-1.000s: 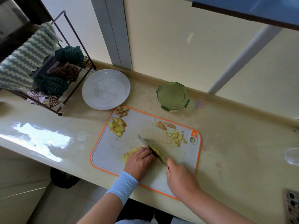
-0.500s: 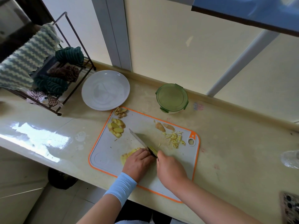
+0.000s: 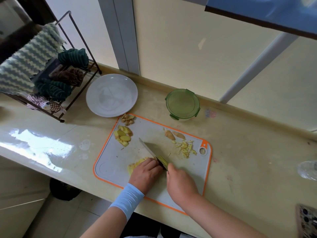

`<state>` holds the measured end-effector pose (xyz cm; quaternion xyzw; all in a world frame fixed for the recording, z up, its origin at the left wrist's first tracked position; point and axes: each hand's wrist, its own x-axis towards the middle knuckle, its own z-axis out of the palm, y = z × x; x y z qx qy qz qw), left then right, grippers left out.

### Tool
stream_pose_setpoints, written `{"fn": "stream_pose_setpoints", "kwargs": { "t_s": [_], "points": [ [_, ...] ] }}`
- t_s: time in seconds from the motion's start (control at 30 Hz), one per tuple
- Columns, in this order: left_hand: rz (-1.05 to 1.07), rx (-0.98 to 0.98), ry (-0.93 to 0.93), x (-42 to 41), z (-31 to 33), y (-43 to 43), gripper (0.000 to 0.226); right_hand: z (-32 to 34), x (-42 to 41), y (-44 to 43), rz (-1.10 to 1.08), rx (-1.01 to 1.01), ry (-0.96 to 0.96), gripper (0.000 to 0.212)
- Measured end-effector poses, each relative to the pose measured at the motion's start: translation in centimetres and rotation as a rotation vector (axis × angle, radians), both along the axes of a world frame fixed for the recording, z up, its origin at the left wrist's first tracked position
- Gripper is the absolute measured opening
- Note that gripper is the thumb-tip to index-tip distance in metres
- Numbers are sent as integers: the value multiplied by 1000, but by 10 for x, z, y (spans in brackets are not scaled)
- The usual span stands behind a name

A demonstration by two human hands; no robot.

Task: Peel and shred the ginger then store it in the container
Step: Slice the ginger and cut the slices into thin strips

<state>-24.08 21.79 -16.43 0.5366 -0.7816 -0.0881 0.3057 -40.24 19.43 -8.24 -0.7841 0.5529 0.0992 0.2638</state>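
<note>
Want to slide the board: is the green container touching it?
Apart. Head view shows bare counter between the green container and the cutting board's far edge.

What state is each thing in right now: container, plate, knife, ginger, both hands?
Container, lid on, shut.
Plate, bare, beside the cutting board.
Knife, held by the right hand, blade angled beside the ginger.
Ginger, sliced, held down by the left hand.
Shreds, loose heap on the board.
Slice pile, not yet shredded.
</note>
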Motion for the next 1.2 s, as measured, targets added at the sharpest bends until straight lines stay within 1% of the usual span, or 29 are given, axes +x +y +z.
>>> {"fn": "stream_pose_setpoints", "kwargs": {
  "t_s": [0.07,0.13,0.23,0.33,0.43,0.5,0.57,0.67,0.7,0.77,0.87,0.93,1.03,1.13,1.2],
  "points": [
    [-8,-9,13,1,2,0,6,1,9,-7,13,5,4,10],
    [10,-15,27,0,5,-1,13,2,13,-10,22,3,11,9],
    [11,-16,28,-2,6,-1,8,8,12,-11,16,14,-5,7],
    [7,3,39,0,6,-1,18,16,3,-3,23,-1,6,11],
    [12,22,40,0,2,-1,19,21,-17,10,5,15,40,4],
    [1,29,37,1,1,-1,19,18,-25,17,2,45,58,7],
    [0,17,43,1,1,-2,18,13,-24,19,0,52,63,4],
    [2,7,39,0,1,-1,17,3,-8,11,8,4,79,21],
    [6,6,32,0,1,0,15,1,-2,6,13,-5,66,21],
    [11,-2,26,0,2,-1,9,3,10,-4,5,-5,33,13],
    [14,-10,22,0,5,-2,13,7,16,-13,7,13,0,7],
    [8,-16,22,0,5,-2,8,13,11,-11,-8,17,-29,4],
    [3,-7,39,1,4,-1,14,21,-6,1,-38,23,-39,12],
    [-7,-1,41,2,3,-1,19,21,-24,16,-42,28,17,11],
    [-15,0,48,2,2,-2,20,17,-26,20,-37,28,46,14]
  ]
}}
